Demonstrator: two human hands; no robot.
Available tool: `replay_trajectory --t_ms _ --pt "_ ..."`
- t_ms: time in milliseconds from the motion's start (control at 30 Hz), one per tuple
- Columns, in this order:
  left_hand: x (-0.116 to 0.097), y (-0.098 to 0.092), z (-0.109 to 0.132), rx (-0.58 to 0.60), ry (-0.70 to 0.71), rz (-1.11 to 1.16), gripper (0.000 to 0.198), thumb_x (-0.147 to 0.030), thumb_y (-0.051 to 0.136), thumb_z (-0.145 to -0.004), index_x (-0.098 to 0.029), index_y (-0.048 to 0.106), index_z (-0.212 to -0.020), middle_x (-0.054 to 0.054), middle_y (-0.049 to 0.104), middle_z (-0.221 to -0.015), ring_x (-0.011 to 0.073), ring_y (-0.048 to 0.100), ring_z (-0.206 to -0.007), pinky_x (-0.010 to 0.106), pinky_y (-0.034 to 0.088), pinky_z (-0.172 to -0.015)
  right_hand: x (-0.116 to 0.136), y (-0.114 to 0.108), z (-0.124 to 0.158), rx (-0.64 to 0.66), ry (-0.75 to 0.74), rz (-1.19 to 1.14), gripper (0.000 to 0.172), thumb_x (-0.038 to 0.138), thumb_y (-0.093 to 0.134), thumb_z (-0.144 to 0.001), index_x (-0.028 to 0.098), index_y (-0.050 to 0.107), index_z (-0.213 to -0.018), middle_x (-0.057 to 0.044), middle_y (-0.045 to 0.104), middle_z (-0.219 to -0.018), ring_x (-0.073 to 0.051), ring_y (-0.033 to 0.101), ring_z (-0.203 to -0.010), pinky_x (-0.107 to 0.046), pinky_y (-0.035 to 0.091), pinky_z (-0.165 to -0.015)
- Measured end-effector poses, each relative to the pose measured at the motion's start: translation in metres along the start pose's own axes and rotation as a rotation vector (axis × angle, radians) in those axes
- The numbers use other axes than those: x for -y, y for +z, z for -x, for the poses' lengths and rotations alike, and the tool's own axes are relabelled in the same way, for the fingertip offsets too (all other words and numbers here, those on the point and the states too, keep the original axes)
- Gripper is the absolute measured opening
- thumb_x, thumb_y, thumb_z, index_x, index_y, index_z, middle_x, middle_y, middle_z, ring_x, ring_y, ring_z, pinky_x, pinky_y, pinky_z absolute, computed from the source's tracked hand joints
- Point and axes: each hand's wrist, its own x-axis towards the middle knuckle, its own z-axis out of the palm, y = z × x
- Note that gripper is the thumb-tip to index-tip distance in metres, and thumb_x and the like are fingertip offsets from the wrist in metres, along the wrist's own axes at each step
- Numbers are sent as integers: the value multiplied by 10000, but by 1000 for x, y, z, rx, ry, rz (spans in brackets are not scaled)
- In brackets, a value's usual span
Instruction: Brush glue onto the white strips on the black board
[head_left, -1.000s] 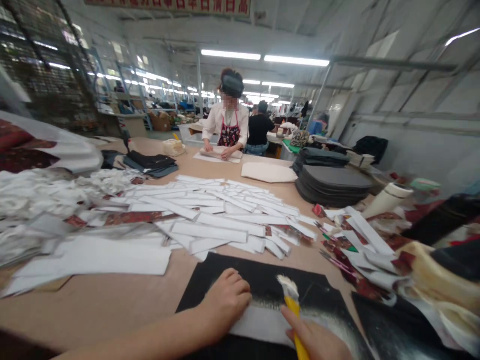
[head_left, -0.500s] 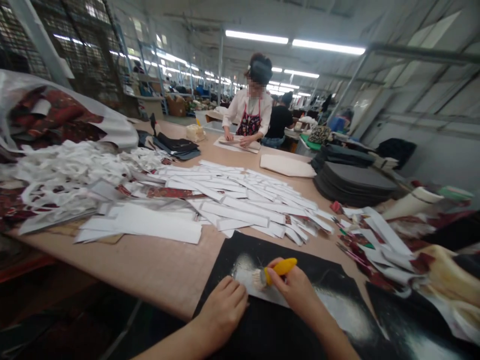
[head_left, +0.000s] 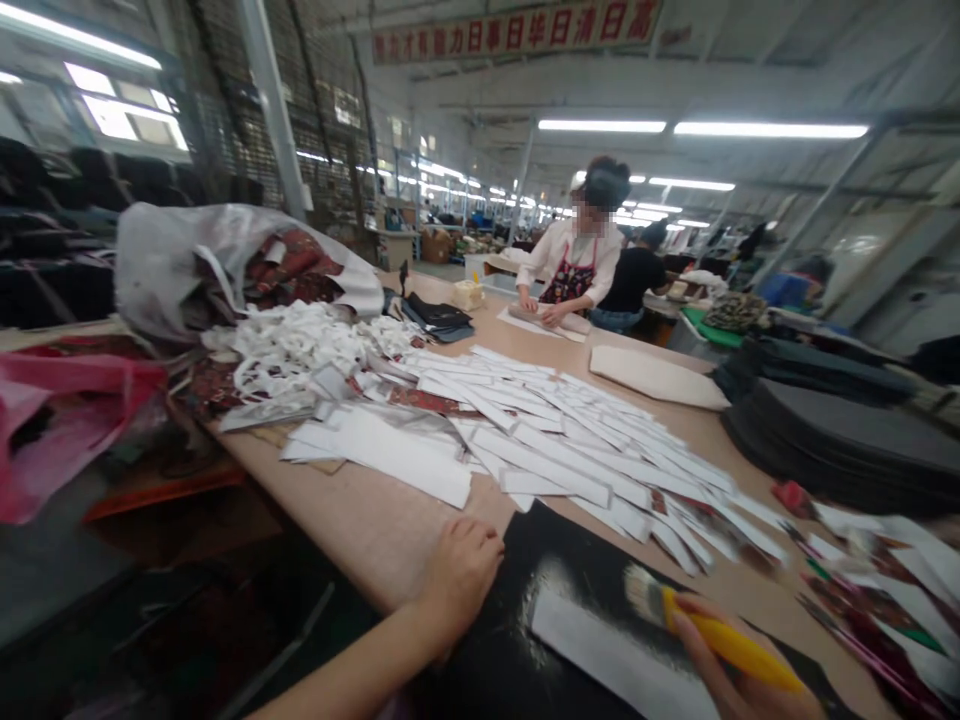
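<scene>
My right hand (head_left: 739, 682) grips a yellow-handled brush (head_left: 709, 630) whose bristles hover just above a white strip (head_left: 607, 655). That strip lies on a black mat (head_left: 551, 570) at the near edge of the table. My left hand (head_left: 459, 573) rests with curled fingers on the mat's left edge, apart from the strip. Beyond the mat, several white strips (head_left: 555, 435) are spread out across the table.
A tangle of white offcuts (head_left: 292, 345) and a plastic bag of red fabric (head_left: 225, 265) sit at the left. Dark grey stacked sheets (head_left: 840, 440) stand at the right. Across the tan table (head_left: 367, 520), a person in a white top (head_left: 574, 265) works.
The view swung to the left. My right hand carried the brush from the strip's left end over to the right. My left hand slid left onto the mat's edge.
</scene>
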Motion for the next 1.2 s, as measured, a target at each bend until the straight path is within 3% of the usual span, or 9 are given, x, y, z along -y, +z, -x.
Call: replay_trajectory --t_ms 133,233,333,533,633,800,967,1100,1200 --pt "46 -14 -12 94 -194 -220 145 -181 511 -825 -173 574 -956 71 579 -1000 235 485 -956 412 364 -862 64 61 -66 -68 -119 -87 216 343 496 -860 206 612 -980 -44 696 -882 -178 648 -822 -289 518 -725" --pt "57 -13 -18 126 -237 -225 143 -269 544 -812 -165 579 -903 75 577 -938 246 496 -915 412 377 -830 89 94 -96 -91 -158 -174 204 306 480 -878 183 594 -994 -57 693 -878 -175 645 -794 -294 516 -716" --pt "56 -8 -23 135 -285 -208 123 -215 480 -833 -154 586 -845 79 581 -885 240 511 -875 401 381 -802 97 119 -110 -36 -166 -207 227 274 450 -889 170 586 -1037 -72 689 -868 -183 638 -755 -306 513 -687" --pt "69 -6 -31 121 -435 -115 167 -151 433 -839 -136 584 -771 63 609 -784 191 556 -758 313 399 -686 113 159 -117 287 -116 -292 376 108 375 -835 210 527 -1163 -38 681 -861 -178 614 -733 -287 485 -660" --pt "80 -11 -33 124 -478 -52 162 -163 446 -840 -147 585 -760 31 615 -736 150 560 -685 260 391 -624 124 177 -117 316 -75 -342 378 70 373 -794 209 548 -1099 -35 679 -888 -179 608 -763 -287 472 -691" --pt "77 -15 -24 111 -387 -34 115 -171 489 -839 -163 602 -823 37 621 -851 185 554 -830 315 408 -751 121 177 -131 320 -166 -219 357 122 370 -840 181 541 -1149 -52 681 -808 -186 608 -696 -285 448 -633" --pt "66 11 0 -51 -131 -170 121 -114 488 -829 -161 593 -865 42 601 -858 197 530 -812 362 427 -769 132 164 -172 310 -223 -237 250 320 431 -887 207 616 -1011 -53 683 -850 -190 615 -780 -301 428 -713" --pt "65 36 10 -133 -51 -216 116 -131 512 -809 -158 597 -882 63 601 -887 208 523 -820 383 436 -767 176 189 -202 364 -66 -469 210 329 449 -873 219 627 -897 -11 686 -843 -151 616 -781 -254 436 -711" --pt "62 39 9 -127 -62 -190 153 -151 550 -779 -168 599 -922 57 603 -896 218 517 -812 395 437 -748 191 208 -208 410 -53 -449 214 325 454 -862 216 635 -899 -14 687 -824 -156 616 -778 -260 430 -718"
